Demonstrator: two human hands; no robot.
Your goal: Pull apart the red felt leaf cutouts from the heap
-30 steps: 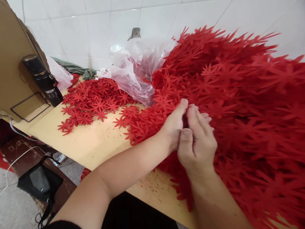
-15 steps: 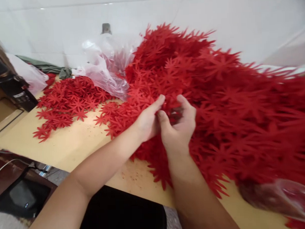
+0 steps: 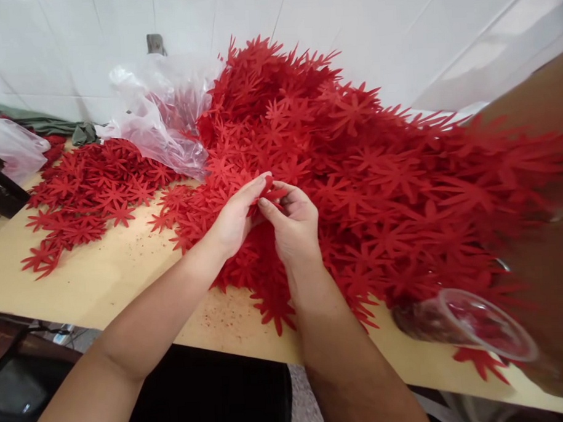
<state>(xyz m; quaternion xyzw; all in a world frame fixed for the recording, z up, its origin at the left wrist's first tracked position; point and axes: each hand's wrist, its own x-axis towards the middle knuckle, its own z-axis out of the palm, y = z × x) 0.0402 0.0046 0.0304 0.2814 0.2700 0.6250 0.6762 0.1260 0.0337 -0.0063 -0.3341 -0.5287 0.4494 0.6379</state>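
A: State of the hands?

B: Right hand (image 3: pixel 298 226): thumb and curled fingers pinching a red cut-out (image 3: pixel 272 193). Left hand (image 3: pixel 240 215): thumb raised against the same piece; its fingers are hidden, so whether it grips cannot be told.

A: Location of that piece?

B: Between the fingertips of both hands, above the near part of the large red heap (image 3: pixel 301 124) on the surface (image 3: pixel 103 279).

A: Reason for the arrangement?

B: In my judgement, one hand steadies the thin piece for the other. The heap is massed toward the back edge, presumably to check spillage over the front. A smaller red pile (image 3: pixel 96 186) lies toward the left end, with a plastic bag (image 3: pixel 161 126) near the back edge between the two.

A: Changes against the frame half a second earlier?

B: The view has swung right. The clear cup (image 3: pixel 470 327), apparently on its side near the front edge, shows more fully; a brown panel (image 3: pixel 543 97) has entered at right. The right fingers have closed in, and red now shows between them.
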